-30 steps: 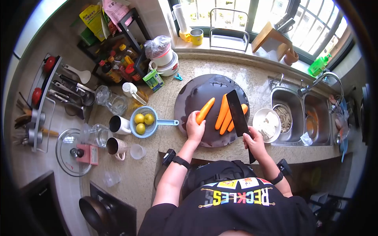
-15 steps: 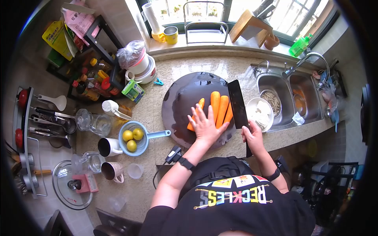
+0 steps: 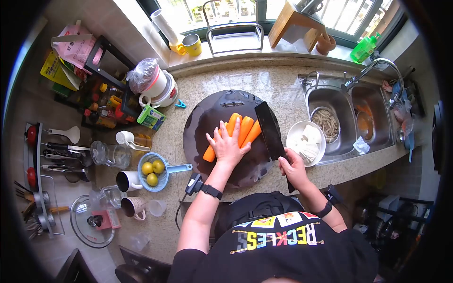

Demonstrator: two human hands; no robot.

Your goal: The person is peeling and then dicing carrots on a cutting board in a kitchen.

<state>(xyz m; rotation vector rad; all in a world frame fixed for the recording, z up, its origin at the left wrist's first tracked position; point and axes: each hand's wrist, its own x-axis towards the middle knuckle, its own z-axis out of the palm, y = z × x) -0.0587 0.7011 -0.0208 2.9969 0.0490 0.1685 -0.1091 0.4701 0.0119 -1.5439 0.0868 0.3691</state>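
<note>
My left hand (image 3: 227, 148) lies with spread fingers over several peeled carrots (image 3: 246, 127) on a round dark cutting board (image 3: 203, 113). The palm and fingers hide parts of the carrots. In my right hand (image 3: 293, 169) is the handle of a black cleaver (image 3: 271, 129), its broad blade tilted over the board's right side, just right of the carrots. A white bowl (image 3: 322, 146) of white pieces stands close beyond my right hand. Nothing on the board looks cut.
Left of the board sits a blue strainer (image 3: 165, 177) with yellow-green fruit, beside mugs (image 3: 130, 181). A double sink (image 3: 349, 101) at right holds a bowl of pale strips (image 3: 325, 123). A knife block (image 3: 293, 23) is on the windowsill.
My left hand and the carrots have moved left across the board. The cleaver, still in my right hand, has come slightly left over the board. The whole view has also shifted.
</note>
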